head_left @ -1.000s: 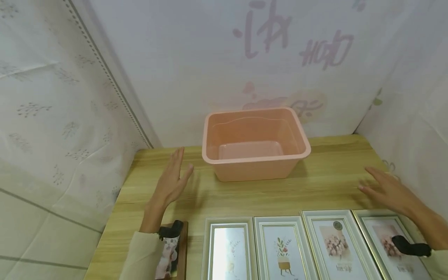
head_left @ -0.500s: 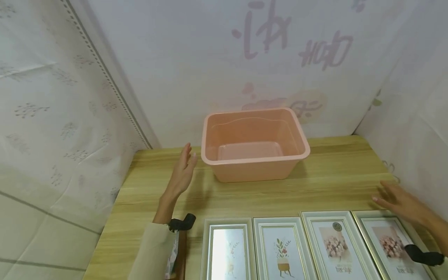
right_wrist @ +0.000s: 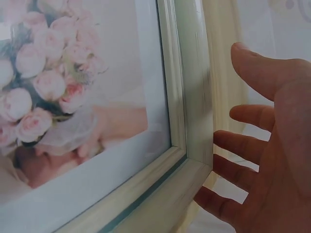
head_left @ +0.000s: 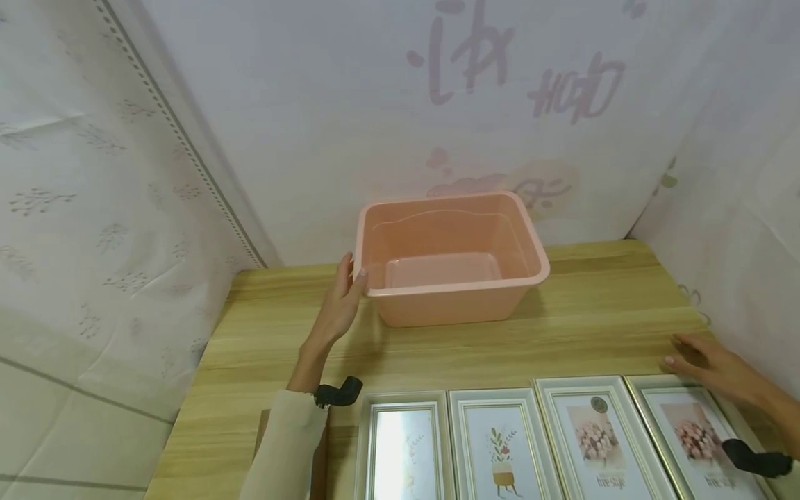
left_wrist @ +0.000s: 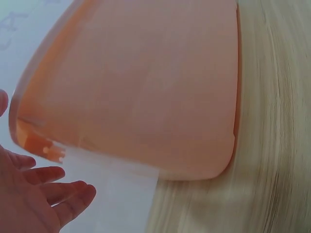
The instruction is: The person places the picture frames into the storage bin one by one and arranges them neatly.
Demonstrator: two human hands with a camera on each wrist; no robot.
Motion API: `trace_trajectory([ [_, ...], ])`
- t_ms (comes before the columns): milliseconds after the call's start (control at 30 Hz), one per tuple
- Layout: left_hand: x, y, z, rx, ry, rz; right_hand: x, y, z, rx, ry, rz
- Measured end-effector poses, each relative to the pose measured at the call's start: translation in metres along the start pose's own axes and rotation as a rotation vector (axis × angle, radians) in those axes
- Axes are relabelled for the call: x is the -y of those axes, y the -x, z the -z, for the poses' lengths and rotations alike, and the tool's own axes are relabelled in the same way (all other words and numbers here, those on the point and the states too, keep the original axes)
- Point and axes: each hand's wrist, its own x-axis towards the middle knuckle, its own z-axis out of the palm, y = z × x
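A lopsided push by the left hand (head_left: pixel 335 312), fingers spread at the left rim of the bin (head_left: pixel 446 304) on the desk (head_left: pixel 612 298), could skew it, while the right hand (head_left: pixel 725 371), fingers also spread, could nudge the adjacent frame (head_left: pixel 690 441).

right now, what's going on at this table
A person's left grip is open at the left end of the peach bin, though whether it touches the rim is unclear. The right grip is open too, near the rightmost picture frame. The bin stands on the wooden table with nothing showing inside, and four frames lie in a row in front.
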Motion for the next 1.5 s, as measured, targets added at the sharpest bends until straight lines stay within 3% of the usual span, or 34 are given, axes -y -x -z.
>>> trace_trajectory([
  [200,-0.001,-0.007,-0.008,-0.013,0.053,-0.033,-0.009,0.006,0.002,-0.036,0.054,0.033],
  [400,-0.002,-0.017,-0.009,-0.04,0.101,0.093,-0.026,0.018,0.004,-0.102,0.21,0.171],
  [533,-0.003,-0.024,-0.006,-0.059,0.18,0.17,-0.029,0.022,0.003,-0.083,0.275,0.187],
  [700,-0.001,-0.027,-0.005,-0.044,0.233,0.19,-0.031,0.022,-0.003,-0.093,0.23,0.176],
  [967,0.0,-0.029,-0.009,-0.033,0.228,0.128,-0.04,0.021,-0.009,-0.227,0.198,0.297],
  [1200,-0.001,-0.03,-0.012,-0.035,0.211,0.111,-0.039,0.02,0.002,-0.211,0.107,0.348],
  [1400,-0.002,-0.03,-0.014,-0.036,0.218,0.104,-0.038,0.02,0.012,-0.242,0.074,0.323],
  [1500,-0.004,-0.03,-0.014,-0.028,0.211,0.1,-0.037,0.019,0.016,-0.25,-0.029,0.3],
])
